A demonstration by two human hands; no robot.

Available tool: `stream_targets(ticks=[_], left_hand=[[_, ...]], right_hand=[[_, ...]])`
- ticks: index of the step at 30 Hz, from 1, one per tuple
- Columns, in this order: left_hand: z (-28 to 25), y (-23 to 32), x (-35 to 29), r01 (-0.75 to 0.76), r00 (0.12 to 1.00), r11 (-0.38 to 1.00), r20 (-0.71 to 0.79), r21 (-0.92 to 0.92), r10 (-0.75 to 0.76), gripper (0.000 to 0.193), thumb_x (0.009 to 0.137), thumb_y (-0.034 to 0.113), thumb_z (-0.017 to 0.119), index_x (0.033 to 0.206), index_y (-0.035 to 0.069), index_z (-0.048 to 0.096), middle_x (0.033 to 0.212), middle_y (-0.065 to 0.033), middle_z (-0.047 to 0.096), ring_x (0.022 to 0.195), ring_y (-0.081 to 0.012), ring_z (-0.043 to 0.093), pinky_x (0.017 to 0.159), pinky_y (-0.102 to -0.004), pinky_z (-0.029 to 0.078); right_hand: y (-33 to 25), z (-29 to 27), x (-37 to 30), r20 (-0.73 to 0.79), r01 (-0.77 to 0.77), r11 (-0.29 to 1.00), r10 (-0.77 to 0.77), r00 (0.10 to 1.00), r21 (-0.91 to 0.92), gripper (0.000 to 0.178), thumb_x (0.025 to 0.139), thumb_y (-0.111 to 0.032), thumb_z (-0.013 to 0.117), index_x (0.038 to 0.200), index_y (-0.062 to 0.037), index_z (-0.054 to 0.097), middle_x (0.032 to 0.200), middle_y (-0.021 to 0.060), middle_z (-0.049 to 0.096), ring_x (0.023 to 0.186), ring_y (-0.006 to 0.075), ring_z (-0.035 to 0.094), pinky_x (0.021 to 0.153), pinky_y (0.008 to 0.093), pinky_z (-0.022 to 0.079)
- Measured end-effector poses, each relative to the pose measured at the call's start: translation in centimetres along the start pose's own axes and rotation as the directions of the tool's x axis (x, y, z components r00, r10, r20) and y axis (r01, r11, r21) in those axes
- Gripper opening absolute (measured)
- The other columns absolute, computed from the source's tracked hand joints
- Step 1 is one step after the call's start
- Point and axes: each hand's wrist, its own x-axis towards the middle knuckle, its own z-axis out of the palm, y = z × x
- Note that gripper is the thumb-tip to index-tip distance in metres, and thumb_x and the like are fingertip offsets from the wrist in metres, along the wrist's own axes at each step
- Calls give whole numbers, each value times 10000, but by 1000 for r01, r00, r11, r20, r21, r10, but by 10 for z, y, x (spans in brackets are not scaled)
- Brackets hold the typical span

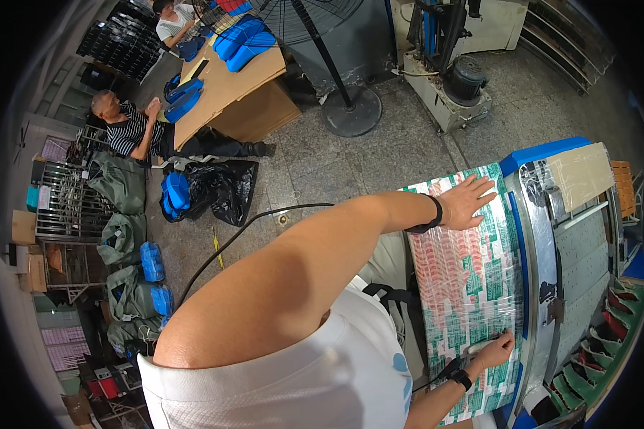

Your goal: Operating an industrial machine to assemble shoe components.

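My left hand (469,202) lies flat with fingers spread on a worktop (465,286) covered in green, white and red printed sheeting under shiny clear film. A black band (432,214) circles that wrist. Lower in the view, my right hand (495,350) rests on the same worktop, its fingers pinched together; a small pale piece shows beside them, too small to name. A dark watch (461,379) is on the right wrist. Close to it lies a slim black object (447,370), its kind unclear.
Beyond the worktop stands a machine with a grey belt (583,264). Red and green curved pieces (594,357) line a green rack. Further off are a fan base (351,111), a motor unit (465,80), green sacks (122,232), and two people at a brown table (232,89).
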Motion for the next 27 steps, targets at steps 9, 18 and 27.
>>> stream_targets(ticks=[9,18,27], left_hand=[[0,0,-1,-2,1000,1000,-9,0,2,773,1116,459,442,1739,22,306,1821,-241,225,1709,-410,145,1395,-588,113],[1,-1,-1,-3,1000,1000,-15,7,3,773,1113,459,444,1735,18,315,1820,-241,229,1709,-406,149,1395,-583,114],[3,-1,-1,-7,999,1000,-35,6,7,761,1111,454,442,1727,20,337,1812,-250,246,1705,-411,164,1392,-591,119]], right_hand=[[4,0,3,-12,27,999,-28,1000,-30,426,1140,-391,569,1189,-72,846,1096,98,842,917,222,784,795,411,599],[12,2,6,-8,27,999,-27,1000,-24,422,1143,-394,567,1227,-78,833,1085,90,836,896,217,772,793,406,594],[-5,-2,-1,11,-4,1000,4,1000,10,423,1144,-381,572,1207,-58,837,1071,97,838,870,207,773,785,400,594]])
